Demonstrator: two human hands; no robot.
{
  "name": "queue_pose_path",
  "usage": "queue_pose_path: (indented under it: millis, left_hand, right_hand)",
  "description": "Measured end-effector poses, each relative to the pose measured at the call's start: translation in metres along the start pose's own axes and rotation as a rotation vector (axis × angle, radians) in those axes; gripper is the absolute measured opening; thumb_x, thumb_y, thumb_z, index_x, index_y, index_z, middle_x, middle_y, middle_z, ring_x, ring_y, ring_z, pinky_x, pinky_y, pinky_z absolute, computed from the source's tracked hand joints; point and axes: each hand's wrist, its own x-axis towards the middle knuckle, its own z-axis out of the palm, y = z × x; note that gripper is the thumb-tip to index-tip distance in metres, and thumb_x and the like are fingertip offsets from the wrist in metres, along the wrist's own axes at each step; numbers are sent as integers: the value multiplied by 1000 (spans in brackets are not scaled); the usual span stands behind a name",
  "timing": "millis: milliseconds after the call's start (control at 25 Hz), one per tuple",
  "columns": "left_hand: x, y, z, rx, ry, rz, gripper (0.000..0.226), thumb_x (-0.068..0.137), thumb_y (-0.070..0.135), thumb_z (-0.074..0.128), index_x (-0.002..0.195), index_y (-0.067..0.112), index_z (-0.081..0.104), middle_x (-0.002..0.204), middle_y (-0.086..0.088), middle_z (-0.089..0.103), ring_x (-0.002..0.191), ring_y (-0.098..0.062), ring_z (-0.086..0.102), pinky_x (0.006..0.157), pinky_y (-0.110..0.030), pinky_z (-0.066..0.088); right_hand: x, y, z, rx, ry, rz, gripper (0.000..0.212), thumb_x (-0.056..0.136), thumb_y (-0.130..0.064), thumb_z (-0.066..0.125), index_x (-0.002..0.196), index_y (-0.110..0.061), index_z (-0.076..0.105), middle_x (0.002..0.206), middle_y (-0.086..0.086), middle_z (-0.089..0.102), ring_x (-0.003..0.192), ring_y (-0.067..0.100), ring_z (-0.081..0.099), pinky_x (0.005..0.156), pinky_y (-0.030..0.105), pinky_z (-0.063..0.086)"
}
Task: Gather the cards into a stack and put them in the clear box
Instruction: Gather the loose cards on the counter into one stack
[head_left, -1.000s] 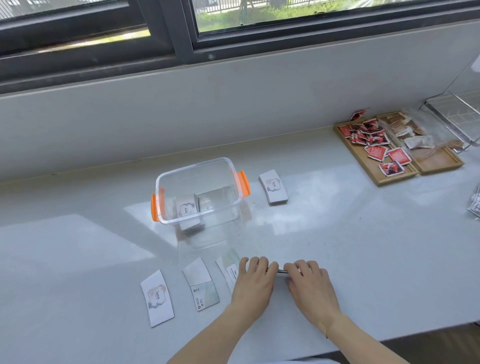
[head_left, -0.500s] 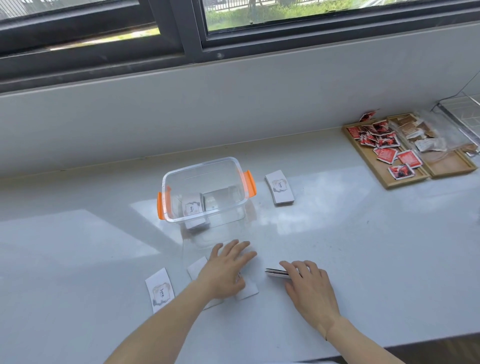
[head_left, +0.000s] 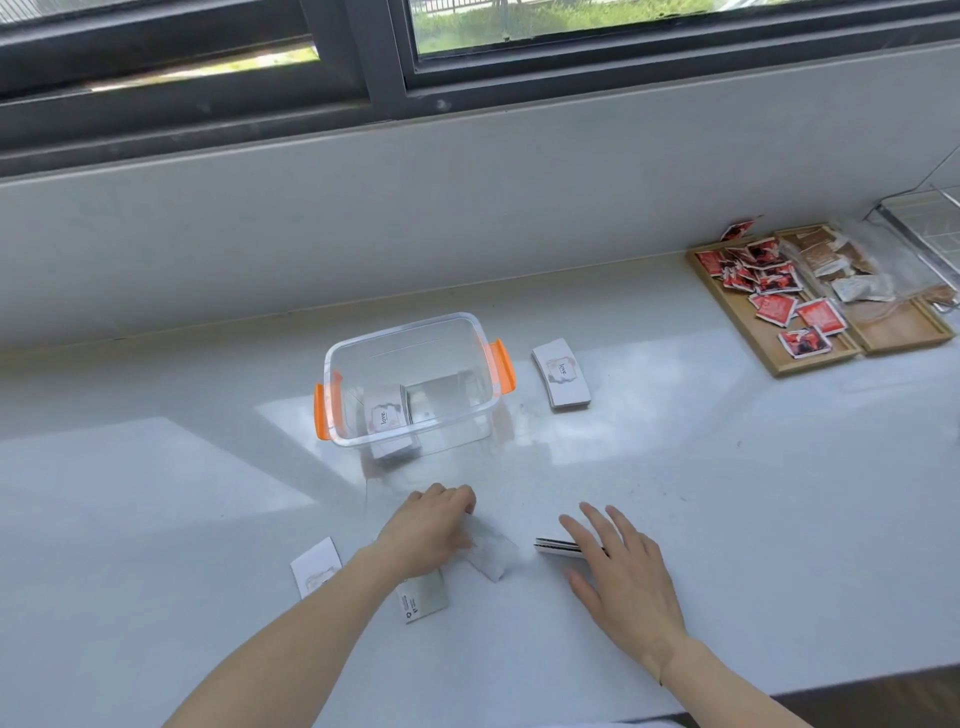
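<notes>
The clear box with orange latches stands mid-counter, a card stack inside it. Another stack of white cards lies to the right of the box. My left hand curls its fingers down on a loose white card in front of the box. Two more loose cards lie near it: one to the left, one partly under my wrist. My right hand rests flat with spread fingers on a small gathered stack, whose left edge shows.
A wooden tray with several red packets sits at the far right, a second tray with brown packets beside it, and a metal rack behind. The wall under the window runs along the counter's back. The counter's front edge is close to my arms.
My left hand left the gathered stack, moved left onto the loose cards and curled its fingers on one. The right hand stayed on the stack.
</notes>
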Motion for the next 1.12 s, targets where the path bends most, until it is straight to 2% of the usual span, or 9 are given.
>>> queue_pose_path:
  millis: [120,280,400,520,720,840,920,1000,1120]
  left_hand:
    - [-4,1,-3,-175,159,-85,11,98,18,45,107,23,47,93,8,50,90,-20,46,69,-33,37]
    - [-3,34,7,-224,303,-71,18,100,14,42,112,22,53,107,5,60,101,-21,50,76,-34,41]
    - [1,62,18,-307,240,56,31,96,3,40,117,22,53,110,3,58,105,-21,48,82,-42,47]
    - [5,71,24,-410,147,159,50,88,-10,37,122,20,56,116,0,60,108,-20,52,91,-36,45]
    - [9,82,26,-569,44,197,63,79,-15,32,126,18,57,124,-3,61,117,-15,55,101,-27,43]
    - [11,91,28,-625,3,161,63,78,-12,35,128,21,55,127,-1,59,122,-10,53,105,-23,40]
    - [11,96,32,-596,-16,145,60,80,-10,37,130,19,52,129,-2,56,123,-12,49,105,-23,39]
    - [12,100,37,-555,-12,127,54,84,-8,37,131,14,50,129,-7,53,123,-19,48,105,-31,40]
    - [12,104,40,-464,11,99,48,83,-7,39,127,9,49,124,-11,50,116,-28,49,99,-42,42]
  right_hand:
    - [-1,0,1,9,23,3,58,90,-50,34,145,-32,34,152,-4,38,139,27,36,100,41,44]
    - [-2,-2,3,33,35,31,68,89,-54,36,150,-29,21,155,-2,32,140,27,33,101,40,43]
    - [0,-2,4,48,42,40,74,87,-54,38,152,-27,14,158,2,27,141,28,30,103,40,41]
    - [1,-1,7,35,64,44,73,87,-52,39,152,-27,15,158,6,26,142,29,27,105,41,40]
    - [5,0,11,26,80,46,81,79,-41,70,147,-24,29,152,9,36,138,32,33,100,45,48]
    - [8,0,12,9,82,48,75,75,-34,76,140,-21,41,148,9,43,134,33,41,96,45,50]
    - [9,-1,13,19,95,45,68,73,-27,78,134,-19,50,141,7,51,125,32,52,87,42,55]
    - [9,-2,12,43,117,42,63,70,-20,82,127,-19,55,127,1,62,105,27,62,68,37,59]
    - [10,-2,9,41,115,29,57,68,-19,85,120,-20,62,93,-5,67,77,23,62,44,32,52]
